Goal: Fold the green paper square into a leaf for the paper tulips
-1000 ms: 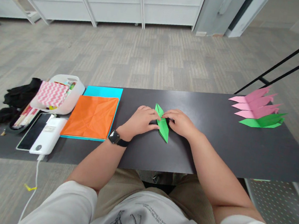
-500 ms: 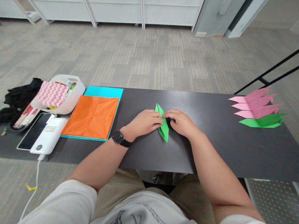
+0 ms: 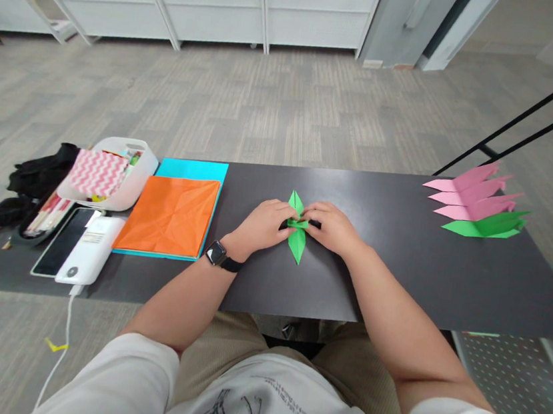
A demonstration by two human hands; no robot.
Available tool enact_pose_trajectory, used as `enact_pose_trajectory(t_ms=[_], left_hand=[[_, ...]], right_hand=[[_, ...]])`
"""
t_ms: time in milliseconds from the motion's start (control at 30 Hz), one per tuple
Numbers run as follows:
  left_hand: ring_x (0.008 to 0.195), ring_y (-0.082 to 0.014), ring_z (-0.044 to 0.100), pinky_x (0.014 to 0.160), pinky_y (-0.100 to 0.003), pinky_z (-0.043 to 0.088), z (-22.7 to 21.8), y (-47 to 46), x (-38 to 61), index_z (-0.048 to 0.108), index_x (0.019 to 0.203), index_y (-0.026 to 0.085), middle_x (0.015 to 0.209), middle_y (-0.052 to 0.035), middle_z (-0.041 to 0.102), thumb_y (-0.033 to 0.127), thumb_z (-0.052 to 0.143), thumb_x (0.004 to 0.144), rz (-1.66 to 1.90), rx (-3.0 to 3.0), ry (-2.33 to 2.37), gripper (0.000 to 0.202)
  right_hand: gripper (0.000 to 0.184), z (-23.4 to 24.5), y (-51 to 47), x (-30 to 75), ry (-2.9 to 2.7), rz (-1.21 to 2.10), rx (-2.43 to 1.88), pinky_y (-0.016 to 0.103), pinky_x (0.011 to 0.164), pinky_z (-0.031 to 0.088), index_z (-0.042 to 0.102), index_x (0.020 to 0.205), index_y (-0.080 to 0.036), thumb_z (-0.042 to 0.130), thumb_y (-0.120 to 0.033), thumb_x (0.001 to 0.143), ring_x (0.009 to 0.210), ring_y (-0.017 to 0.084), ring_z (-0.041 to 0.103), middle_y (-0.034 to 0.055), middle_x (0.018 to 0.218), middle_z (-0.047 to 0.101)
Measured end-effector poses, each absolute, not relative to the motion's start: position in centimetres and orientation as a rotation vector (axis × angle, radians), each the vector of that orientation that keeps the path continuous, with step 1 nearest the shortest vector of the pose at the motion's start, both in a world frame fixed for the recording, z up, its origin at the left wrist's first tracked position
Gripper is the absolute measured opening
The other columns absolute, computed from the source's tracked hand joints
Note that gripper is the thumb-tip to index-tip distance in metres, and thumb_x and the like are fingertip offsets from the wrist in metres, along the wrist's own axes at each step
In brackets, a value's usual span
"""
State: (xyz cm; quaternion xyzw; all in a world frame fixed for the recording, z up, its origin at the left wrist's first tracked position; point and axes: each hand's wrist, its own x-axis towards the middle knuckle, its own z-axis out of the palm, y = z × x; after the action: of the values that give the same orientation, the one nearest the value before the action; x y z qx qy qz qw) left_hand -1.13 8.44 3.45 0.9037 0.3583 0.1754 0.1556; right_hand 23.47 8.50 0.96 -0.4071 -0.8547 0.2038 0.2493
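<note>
A narrow folded green paper piece (image 3: 296, 240) lies on the dark table (image 3: 400, 269) straight in front of me, its points toward and away from me. My left hand (image 3: 260, 227), with a black watch at the wrist, pinches its left side at the middle. My right hand (image 3: 333, 229) pinches the right side, fingers curled. The two hands almost meet over the paper's centre, where a small flap is raised.
Folded pink and green paper pieces (image 3: 476, 199) lie stacked at the table's far right. Orange paper (image 3: 169, 215) on a cyan sheet (image 3: 191, 170) lies to the left, then a white container (image 3: 112, 173), a phone (image 3: 61, 242), a white power bank (image 3: 89, 251) and a black cloth (image 3: 33, 177).
The green piece has turned from slanted to nearly straight toward me. Both hands have closed in on its middle and a small flap is lifted there.
</note>
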Motion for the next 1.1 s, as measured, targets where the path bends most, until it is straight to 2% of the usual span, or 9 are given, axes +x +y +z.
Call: enact_pose_trajectory(t_ms=[167,267,467,567,667,833,967,1033,1100], left_hand=[[0.109,-0.0284,0.066,0.105,-0.047,0.049,3.4,8.5,-1.0,0.077,0.106,0.022,0.111,-0.0082,0.075,0.039,0.068,0.103,0.437,2.611,1.149,0.019],[0.111,-0.0276,0.066,0.110,-0.049,0.047,3.1,8.5,-0.8,0.079,0.102,0.023,0.112,-0.0071,0.074,0.040,0.066,0.105,0.454,2.575,1.172,0.022],[0.118,-0.0285,0.067,0.128,-0.060,0.034,2.4,8.5,-0.4,0.072,0.100,0.022,0.115,-0.0055,0.075,0.036,0.072,0.102,0.533,2.430,1.306,0.014],[0.119,-0.0293,0.068,0.130,-0.063,0.032,2.3,8.5,-0.3,0.068,0.109,0.024,0.115,-0.0047,0.077,0.033,0.078,0.098,0.575,2.345,1.372,0.017],[0.123,-0.0290,0.069,0.131,-0.062,0.031,2.2,8.5,-0.2,0.062,0.127,0.027,0.121,-0.0040,0.079,0.027,0.080,0.095,0.621,2.279,1.378,0.037],[0.131,-0.0295,0.068,0.131,-0.061,0.031,2.1,8.4,-0.3,0.047,0.150,0.027,0.126,-0.0050,0.078,0.022,0.080,0.094,0.659,2.277,1.346,0.065],[0.130,-0.0288,0.067,0.131,-0.061,0.031,2.5,8.2,-0.3,0.049,0.152,0.029,0.129,-0.0047,0.077,0.024,0.077,0.096,0.610,2.312,1.353,0.063],[0.130,-0.0295,0.066,0.130,-0.061,0.033,2.7,8.1,-0.4,0.053,0.149,0.027,0.133,-0.0066,0.074,0.026,0.076,0.097,0.574,2.354,1.362,0.057],[0.131,-0.0304,0.064,0.128,-0.061,0.036,2.8,8.0,-0.4,0.060,0.145,0.026,0.136,-0.0087,0.071,0.029,0.074,0.099,0.540,2.411,1.358,0.048]], right_hand=[[0.016,1.1,8.4,23.2,-2.306,0.575,-1.125,0.046,0.103,0.052,0.077,0.090,-0.027,0.067,-0.030,0.101,0.105,0.025,0.069,0.0062,0.110,0.077],[0.018,1.1,8.2,23.1,-2.296,0.588,-1.157,0.047,0.104,0.051,0.074,0.087,-0.026,0.066,-0.032,0.102,0.108,0.026,0.069,0.0061,0.113,0.078],[0.018,0.4,8.6,22.9,-2.285,0.517,-1.287,0.046,0.100,0.049,0.067,0.085,-0.026,0.067,-0.035,0.100,0.107,0.028,0.067,0.0066,0.109,0.077],[0.012,0.1,8.7,22.7,-2.266,0.491,-1.330,0.045,0.096,0.049,0.066,0.090,-0.025,0.070,-0.034,0.098,0.103,0.029,0.066,0.0071,0.105,0.075],[0.010,0.0,8.8,22.6,-2.232,0.466,-1.372,0.045,0.096,0.049,0.066,0.097,-0.026,0.073,-0.033,0.095,0.105,0.030,0.065,0.0075,0.105,0.073],[0.024,0.0,8.6,22.3,-2.192,0.476,-1.377,0.047,0.099,0.050,0.067,0.114,-0.027,0.076,-0.029,0.093,0.109,0.031,0.066,0.0075,0.112,0.074],[0.054,0.2,8.4,22.2,-2.142,0.502,-1.364,0.049,0.102,0.050,0.059,0.140,-0.028,0.078,-0.024,0.090,0.111,0.032,0.067,0.0070,0.116,0.076],[0.056,0.2,8.4,22.2,-2.146,0.496,-1.362,0.049,0.103,0.050,0.060,0.142,-0.028,0.078,-0.023,0.090,0.111,0.032,0.067,0.0073,0.116,0.075],[0.046,0.1,8.5,22.2,-2.173,0.476,-1.361,0.049,0.103,0.050,0.066,0.136,-0.028,0.077,-0.025,0.092,0.112,0.032,0.066,0.0078,0.116,0.074]])
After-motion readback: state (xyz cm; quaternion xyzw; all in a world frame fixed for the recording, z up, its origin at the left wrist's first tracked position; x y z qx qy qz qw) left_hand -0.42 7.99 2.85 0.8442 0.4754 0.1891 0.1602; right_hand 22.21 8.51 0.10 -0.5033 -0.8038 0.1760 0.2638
